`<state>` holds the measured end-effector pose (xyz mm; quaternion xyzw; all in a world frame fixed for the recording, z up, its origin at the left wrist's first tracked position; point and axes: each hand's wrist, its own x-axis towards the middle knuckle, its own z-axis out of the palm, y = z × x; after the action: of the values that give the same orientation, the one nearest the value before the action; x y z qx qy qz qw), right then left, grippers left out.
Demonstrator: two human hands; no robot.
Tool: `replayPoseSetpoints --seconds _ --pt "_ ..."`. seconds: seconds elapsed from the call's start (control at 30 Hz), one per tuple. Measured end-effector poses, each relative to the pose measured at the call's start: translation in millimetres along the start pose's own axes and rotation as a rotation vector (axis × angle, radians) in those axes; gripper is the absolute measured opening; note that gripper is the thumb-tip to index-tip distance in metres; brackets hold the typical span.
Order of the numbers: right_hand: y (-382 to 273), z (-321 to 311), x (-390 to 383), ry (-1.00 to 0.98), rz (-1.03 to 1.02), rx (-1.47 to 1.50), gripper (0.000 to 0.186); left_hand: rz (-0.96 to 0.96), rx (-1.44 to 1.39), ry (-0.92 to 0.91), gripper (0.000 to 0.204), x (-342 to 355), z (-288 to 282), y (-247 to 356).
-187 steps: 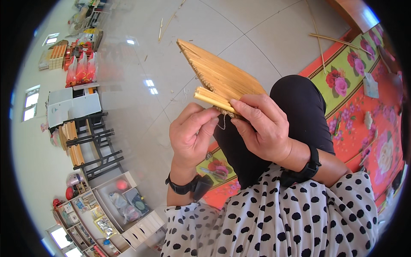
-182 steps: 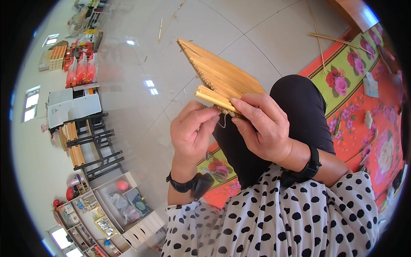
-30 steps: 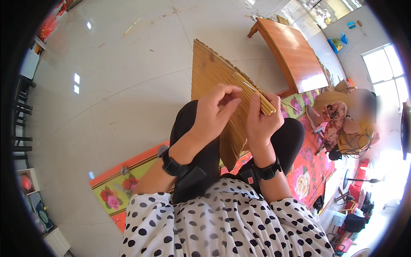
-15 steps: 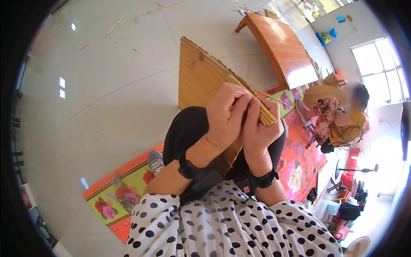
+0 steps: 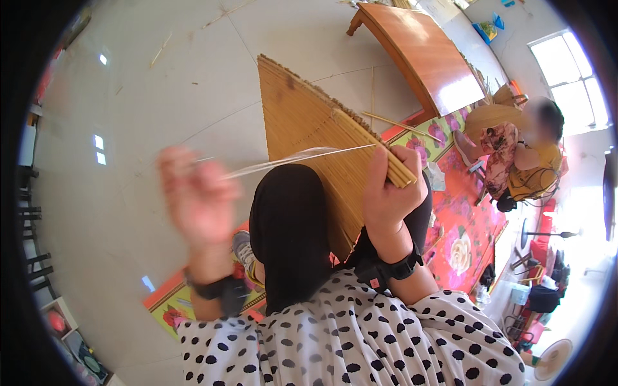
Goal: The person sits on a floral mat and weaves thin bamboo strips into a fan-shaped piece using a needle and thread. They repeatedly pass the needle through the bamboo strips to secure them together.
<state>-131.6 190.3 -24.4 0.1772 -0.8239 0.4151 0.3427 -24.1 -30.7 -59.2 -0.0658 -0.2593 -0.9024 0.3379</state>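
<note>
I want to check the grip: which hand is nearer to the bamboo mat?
The right. The right hand grips the bamboo mat at its near edge. The left hand, blurred, is off to its left, apart from it, pulling a thin strand.

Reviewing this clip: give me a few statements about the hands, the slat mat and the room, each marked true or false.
1. The right hand grips the edge of the bamboo slat mat. True.
2. The left hand rests flat on the mat. False: it is raised away from it, blurred, at the end of a thin pale strand.
3. A wooden table stands on the floor beyond the mat. True.
4. Nobody else is in view. False: another person sits on the floral floor mat.
</note>
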Motion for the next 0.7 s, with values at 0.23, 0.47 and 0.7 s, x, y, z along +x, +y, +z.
replayPoseSetpoints --seconds 0.23,0.47,0.7 --pt "-12 -8 -11 -0.047 -0.153 0.075 0.020 0.110 0.363 0.288 0.017 -21 -40 74" --pt "-15 -14 -20 -0.078 -0.145 0.162 0.025 -0.482 0.786 -0.014 0.024 -26 82 -38" --pt "-12 -18 -20 -0.100 -0.114 0.219 0.029 -0.315 1.142 -0.168 0.010 -32 91 -54"
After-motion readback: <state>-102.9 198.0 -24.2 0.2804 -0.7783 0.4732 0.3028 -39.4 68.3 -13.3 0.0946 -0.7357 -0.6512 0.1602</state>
